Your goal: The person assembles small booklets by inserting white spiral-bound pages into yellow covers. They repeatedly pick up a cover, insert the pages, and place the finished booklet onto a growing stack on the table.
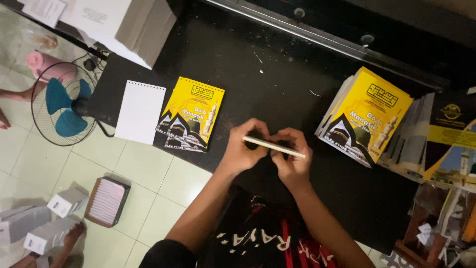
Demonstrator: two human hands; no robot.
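We hold a thin booklet (pixel 274 147) edge-on between both hands, above the black counter (pixel 277 74) near its front edge. Our left hand (pixel 241 149) pinches the near end with curled fingers, and our right hand (pixel 292 159) grips the far end, thumb on the edge. Both are closed on it.

To square the pages well, we judge it best to keep the grip light, let the edges slide flush, and tap the stack level on the counter rather than bend it.

To the left lie a yellow covered booklet (pixel 191 114) and, just beside it, a white punched sheet (pixel 141 111) flat on the counter. To the right a leaning stack of yellow covers (pixel 364 116) rests against more printed stacks (pixel 446 144). At the top left stand grey board sheets (pixel 144 25).

On the tiled floor (pixel 148 168) we see a fan (pixel 64 104), a tray of white sheets (pixel 106 201) and another person's foot (pixel 74 235).

The booklet's faces are turned away, so we cannot tell whether it has a cover or how many pages it holds. Our fingertips behind it are hidden, and the stacks at the right are cut off by the frame.
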